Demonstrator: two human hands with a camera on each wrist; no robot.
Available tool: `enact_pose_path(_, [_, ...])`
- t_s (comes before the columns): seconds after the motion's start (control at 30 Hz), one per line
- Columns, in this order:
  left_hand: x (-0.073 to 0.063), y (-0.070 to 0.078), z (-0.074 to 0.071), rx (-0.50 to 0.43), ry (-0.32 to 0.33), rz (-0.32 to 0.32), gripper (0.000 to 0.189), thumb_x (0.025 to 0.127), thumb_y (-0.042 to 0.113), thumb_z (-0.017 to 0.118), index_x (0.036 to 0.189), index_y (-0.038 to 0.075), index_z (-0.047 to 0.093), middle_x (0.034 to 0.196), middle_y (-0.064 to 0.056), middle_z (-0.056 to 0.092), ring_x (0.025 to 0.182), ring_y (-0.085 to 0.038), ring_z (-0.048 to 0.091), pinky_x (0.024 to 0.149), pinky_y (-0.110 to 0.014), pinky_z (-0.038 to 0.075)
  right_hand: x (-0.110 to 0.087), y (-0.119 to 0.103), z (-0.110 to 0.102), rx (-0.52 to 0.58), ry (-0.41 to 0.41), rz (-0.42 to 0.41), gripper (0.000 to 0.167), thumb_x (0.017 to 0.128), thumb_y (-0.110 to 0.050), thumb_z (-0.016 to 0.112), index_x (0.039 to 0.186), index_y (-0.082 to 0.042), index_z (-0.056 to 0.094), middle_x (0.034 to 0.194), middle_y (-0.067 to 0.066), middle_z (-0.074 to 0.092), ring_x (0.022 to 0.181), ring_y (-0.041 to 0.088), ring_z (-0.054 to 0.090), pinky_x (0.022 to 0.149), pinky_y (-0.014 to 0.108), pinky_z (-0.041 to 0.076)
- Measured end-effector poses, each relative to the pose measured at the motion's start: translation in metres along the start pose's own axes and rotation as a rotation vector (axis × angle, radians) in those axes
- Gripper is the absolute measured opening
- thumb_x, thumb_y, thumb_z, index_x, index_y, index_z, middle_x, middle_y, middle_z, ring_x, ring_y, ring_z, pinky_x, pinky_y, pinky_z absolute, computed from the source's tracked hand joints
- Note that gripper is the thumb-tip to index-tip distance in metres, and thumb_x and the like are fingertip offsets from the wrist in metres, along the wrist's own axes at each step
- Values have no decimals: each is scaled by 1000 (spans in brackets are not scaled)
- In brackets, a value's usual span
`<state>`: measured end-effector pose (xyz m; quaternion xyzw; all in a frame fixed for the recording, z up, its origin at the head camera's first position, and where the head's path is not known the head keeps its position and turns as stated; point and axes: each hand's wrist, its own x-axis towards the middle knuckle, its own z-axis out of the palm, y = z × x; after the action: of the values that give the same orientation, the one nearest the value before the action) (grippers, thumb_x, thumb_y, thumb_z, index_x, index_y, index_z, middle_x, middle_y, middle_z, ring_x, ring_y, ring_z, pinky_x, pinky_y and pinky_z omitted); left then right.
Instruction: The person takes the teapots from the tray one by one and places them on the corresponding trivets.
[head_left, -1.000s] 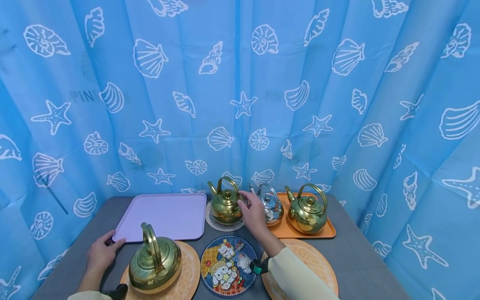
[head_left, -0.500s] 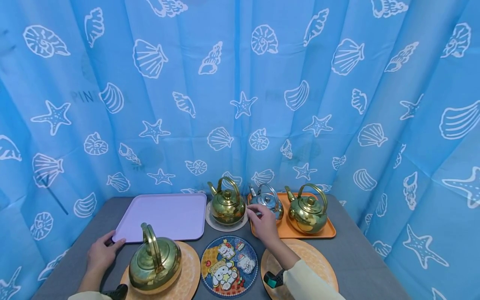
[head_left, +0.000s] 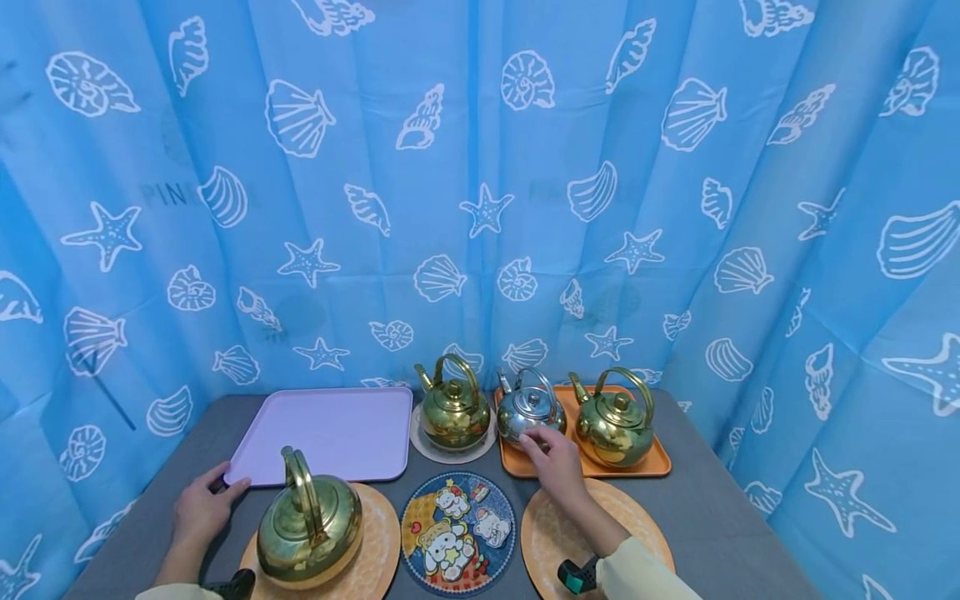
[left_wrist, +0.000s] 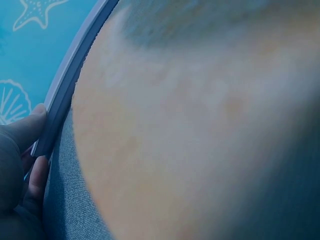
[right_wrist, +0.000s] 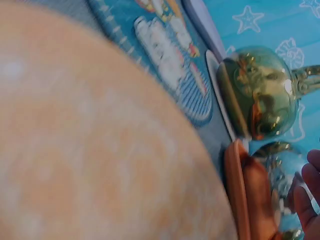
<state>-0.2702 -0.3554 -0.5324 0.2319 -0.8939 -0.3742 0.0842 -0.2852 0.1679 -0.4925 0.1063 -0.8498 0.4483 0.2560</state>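
My left hand (head_left: 201, 510) pinches the front left corner of the lilac tray (head_left: 322, 433); in the left wrist view its thumb (left_wrist: 36, 116) lies on the rim and a finger lies below. My right hand (head_left: 558, 462) hovers in front of the silver teapot (head_left: 529, 410), fingers loosely bent and nothing in them. That teapot stands on the orange tray (head_left: 660, 458) beside a gold teapot (head_left: 617, 427). A second gold teapot (head_left: 454, 413) rests upright on a small pale round mat (head_left: 422, 446). At the front left, a larger gold teapot (head_left: 311, 529) sits on a tan round mat (head_left: 382, 533).
A round mat with cartoon animals (head_left: 459, 533) lies at the front middle. Right of it, under my right forearm, is another tan round mat (head_left: 547, 542). The grey table (head_left: 712, 533) ends at a blue shell-print curtain (head_left: 480, 208) behind and at the sides.
My right hand has drawn away from the middle gold teapot, moving right and toward me to the front of the silver teapot. The left hand stays at the lilac tray's corner.
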Motion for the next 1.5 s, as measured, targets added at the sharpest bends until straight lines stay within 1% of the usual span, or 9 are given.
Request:
enact_pose_path(0.17, [1, 1, 0, -3, -10, -6, 72, 94, 35, 65, 145, -6, 35, 145, -37, 29, 133, -55, 22, 106, -65, 21, -7, 11, -11, -46, -26, 61, 9, 93, -16, 68, 95, -11, 75, 92, -3, 69, 77, 12, 61, 68, 30, 52])
enact_pose_path(0.33, [2, 1, 0, -16, -12, 10, 72, 94, 35, 65, 145, -7, 34, 145, -37, 29, 133, -55, 23, 105, -66, 22, -11, 22, -23, -110, -41, 123, 9, 94, -19, 67, 94, -14, 74, 92, -3, 68, 81, 13, 60, 70, 32, 51])
enact_pose_path(0.47, [3, -1, 1, -24, -10, 16, 73, 94, 36, 65, 145, -7, 34, 144, -37, 29, 133, -56, 23, 105, -66, 22, -13, 31, -33, -152, -47, 147, 9, 93, -20, 68, 93, -14, 74, 90, -4, 68, 81, 14, 60, 70, 32, 51])
enact_pose_path(0.6, [2, -2, 1, -19, -11, 14, 74, 94, 37, 65, 145, -7, 34, 144, -37, 29, 133, -55, 23, 105, -66, 22, -15, 38, -44, -195, -71, 148, 7, 93, -17, 69, 91, -14, 74, 86, -3, 66, 79, 14, 58, 69, 34, 50])
enact_pose_path(0.73, [2, -1, 0, -12, -13, 20, 74, 93, 37, 66, 144, -7, 35, 144, -37, 30, 132, -56, 24, 105, -65, 22, -19, 45, -56, -255, -94, 105, 7, 92, -18, 69, 89, -14, 74, 84, -3, 66, 76, 13, 57, 67, 34, 49])
enact_pose_path(0.93, [3, 0, -1, -10, -14, 22, 73, 94, 37, 66, 144, -7, 35, 144, -37, 30, 132, -56, 24, 105, -65, 22, -25, 57, -73, -301, -95, 11, 6, 91, -16, 71, 86, -15, 75, 79, -6, 64, 72, 12, 56, 64, 34, 47])
enact_pose_path(1.17, [3, -2, -1, -8, -23, 27, 75, 94, 39, 65, 144, -7, 35, 144, -38, 30, 132, -56, 24, 105, -66, 22, -29, 70, -89, -339, -103, 66, 8, 91, -15, 71, 83, -15, 73, 76, -6, 61, 72, 13, 55, 64, 35, 46])
enact_pose_path(1.37, [0, -2, -2, -8, -25, 25, 76, 93, 40, 65, 144, -7, 35, 144, -37, 30, 132, -56, 24, 105, -66, 22, -30, 76, -107, -362, -75, 3, 9, 88, -13, 73, 79, -17, 72, 74, -8, 60, 68, 12, 57, 62, 34, 47])
enact_pose_path(1.5, [0, -1, -3, -15, -27, 26, 75, 94, 39, 65, 145, -7, 35, 144, -38, 30, 132, -56, 24, 105, -66, 22, -29, 81, -121, -394, -75, -29, 10, 87, -12, 74, 78, -18, 72, 73, -10, 62, 67, 12, 59, 60, 34, 49])
